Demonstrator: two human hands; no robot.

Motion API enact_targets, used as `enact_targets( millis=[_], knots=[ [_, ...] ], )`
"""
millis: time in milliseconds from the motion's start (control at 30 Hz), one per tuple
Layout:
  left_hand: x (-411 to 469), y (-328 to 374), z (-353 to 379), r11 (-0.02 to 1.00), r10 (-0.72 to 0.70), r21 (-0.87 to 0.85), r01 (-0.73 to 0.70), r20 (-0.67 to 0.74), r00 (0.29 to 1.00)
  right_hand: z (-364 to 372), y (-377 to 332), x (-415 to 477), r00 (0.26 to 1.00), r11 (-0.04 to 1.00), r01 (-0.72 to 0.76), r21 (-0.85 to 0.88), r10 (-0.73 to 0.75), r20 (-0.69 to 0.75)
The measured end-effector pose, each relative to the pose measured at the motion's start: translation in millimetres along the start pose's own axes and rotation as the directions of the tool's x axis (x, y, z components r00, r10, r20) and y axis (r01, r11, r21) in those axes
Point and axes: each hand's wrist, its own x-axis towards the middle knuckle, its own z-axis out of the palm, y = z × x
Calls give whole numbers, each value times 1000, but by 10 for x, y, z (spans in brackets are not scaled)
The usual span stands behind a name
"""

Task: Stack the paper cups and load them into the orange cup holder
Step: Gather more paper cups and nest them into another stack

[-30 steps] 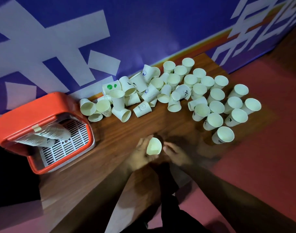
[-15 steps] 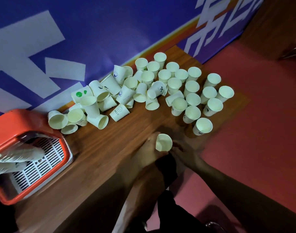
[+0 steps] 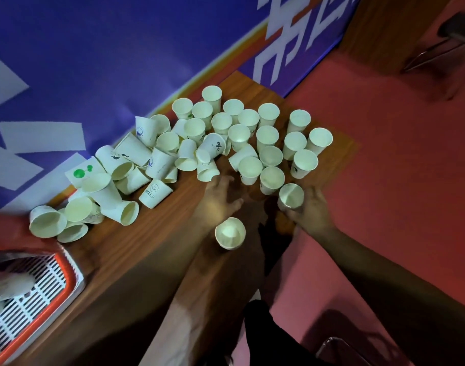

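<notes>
The right hand (image 3: 312, 213) is wrapping its fingers around an upright paper cup (image 3: 290, 196) at the near edge of the crowd of paper cups (image 3: 268, 136) on the wooden table (image 3: 152, 241). The left hand (image 3: 221, 198) is hovering with its fingers spread, holding nothing. A lone cup (image 3: 230, 233) is standing just beside its wrist. The orange cup holder (image 3: 74, 270) is sitting at the far left.

Both hands have let go of the paper cup (image 3: 230, 233), which now stands alone near the table (image 3: 147, 247) edge. The left hand (image 3: 221, 199) has gone forward to its 12 o'clock, fingers spread. The right hand (image 3: 312, 212) has reached to 2 o'clock and grips the nearest upright cup (image 3: 290, 196).
</notes>
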Motion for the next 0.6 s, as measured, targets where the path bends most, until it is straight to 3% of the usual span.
enact_targets(
  millis=[167, 367, 600],
  knots=[
    [439, 242, 135, 978, 79, 190, -89, 63, 995, 104, 72, 151, 998, 1000, 6, 4, -6, 66],
    [871, 405, 428, 857, 257, 398, -326, 218, 942, 87, 147, 186, 982, 982, 186, -13, -186, -40],
    [1205, 454, 664, 779, 204, 508, -368, 348, 915, -69, 263, 277, 973, 968, 225, 110, -217, -74]
  ],
)
